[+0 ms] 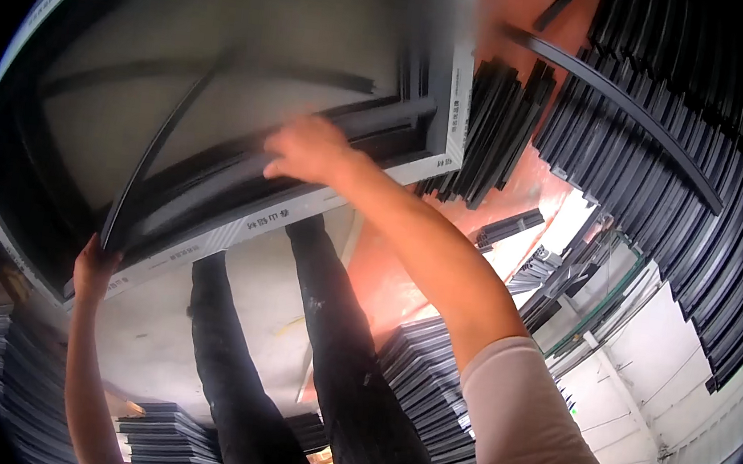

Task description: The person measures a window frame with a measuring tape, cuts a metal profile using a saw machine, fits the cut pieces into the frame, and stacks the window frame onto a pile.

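Note:
A large window frame (pixel 238 228) with a pale taped edge and dark channels fills the upper left, lying in front of me. My right hand (pixel 308 150) presses a long black strip (pixel 216 177) into the frame's near channel. My left hand (pixel 95 266) grips the frame's near-left corner, where the strip's end and a loose curved black strip (pixel 151 148) meet. My legs in dark trousers (pixel 324 353) stand below the frame.
Stacks of black profile bars (pixel 489 127) lie on the red floor to the right, with more rows (pixel 666 144) beyond and a long bar (pixel 617 99) across them. Further stacks (pixel 168 445) sit by my feet. White panels (pixel 645 366) are at right.

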`<state>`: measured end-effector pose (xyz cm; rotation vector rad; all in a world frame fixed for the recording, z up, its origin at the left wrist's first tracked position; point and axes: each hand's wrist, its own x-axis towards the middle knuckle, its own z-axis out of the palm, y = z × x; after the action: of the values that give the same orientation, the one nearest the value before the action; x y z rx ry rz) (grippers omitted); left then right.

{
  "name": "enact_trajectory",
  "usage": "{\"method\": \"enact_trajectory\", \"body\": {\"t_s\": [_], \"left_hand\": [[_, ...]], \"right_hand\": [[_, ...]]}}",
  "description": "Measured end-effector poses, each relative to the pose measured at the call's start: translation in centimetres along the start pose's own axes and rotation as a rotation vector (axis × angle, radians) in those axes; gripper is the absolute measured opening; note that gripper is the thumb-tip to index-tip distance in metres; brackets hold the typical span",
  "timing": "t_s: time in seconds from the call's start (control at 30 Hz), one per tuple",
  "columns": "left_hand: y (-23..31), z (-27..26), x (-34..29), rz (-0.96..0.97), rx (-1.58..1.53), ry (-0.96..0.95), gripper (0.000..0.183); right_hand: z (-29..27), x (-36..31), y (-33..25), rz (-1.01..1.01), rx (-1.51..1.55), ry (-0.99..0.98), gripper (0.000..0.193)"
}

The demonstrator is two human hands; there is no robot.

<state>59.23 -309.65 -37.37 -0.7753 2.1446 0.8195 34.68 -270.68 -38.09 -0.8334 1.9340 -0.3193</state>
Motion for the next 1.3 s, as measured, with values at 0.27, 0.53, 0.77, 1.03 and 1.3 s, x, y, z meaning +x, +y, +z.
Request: {"method": "enact_trajectory", "body": {"t_s": [0.27,0.53,0.77,1.03,1.3], "left_hand": [[0.9,0.5,-0.3,0.026,0.177,-0.089,0.045],[2.0,-0.5,-0.5,-0.119,0.217,-0.163,0.057],[0.0,0.6,-0.5,-0.142,0.153,-0.120,0.061],[0.3,-0.4,-0.5,-0.165,0.007,-0.190,0.055],[-1.4,-0.6,0.2,-0.030,0.115,-0.190,0.054]], "right_hand": [[2.7,-1.4,0.8,0.049,0.100,-0.012,0.038],[3.1,-4.9,-2.2,-0.082,-0.314,0.115,0.108],[5.9,-4.8,-1.5,-0.082,-0.566,0.231,0.069],[7.8,-4.9,-1.1,-0.136,-0.471,0.392,0.046],[4.4,-4.2,-1.9,-0.041,-0.205,0.109,0.066]]}}
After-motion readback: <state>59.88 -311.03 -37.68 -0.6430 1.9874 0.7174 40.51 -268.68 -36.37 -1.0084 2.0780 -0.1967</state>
